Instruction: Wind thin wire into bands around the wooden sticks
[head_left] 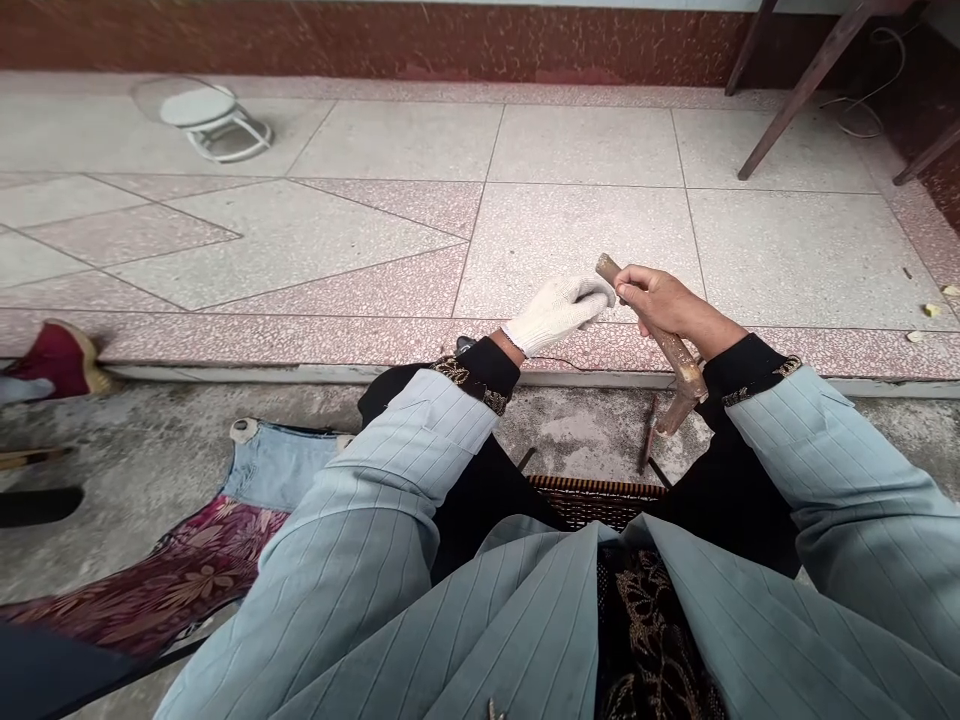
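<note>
My right hand (660, 298), bare, is closed around the upper part of a wooden stick with a bent end (679, 365). The stick slants down toward my right knee, its angled lower end over the concrete. My left hand (562, 305) wears a white knitted glove. Its fingers curl beside the stick's top end; whatever they hold, if anything, is hidden. A thin rusty-brown bar (647, 435) shows close to the stick's lower end, and I cannot tell whether the two are joined.
A raised tiled floor (577, 230) lies ahead, its edge (300, 374) just beyond my knees. A white stool (217, 120) stands far left, wooden legs (806, 90) far right. At left are a red shoe (60, 360) and patterned cloth (202, 560). Woven wicker (592, 500) shows beneath me.
</note>
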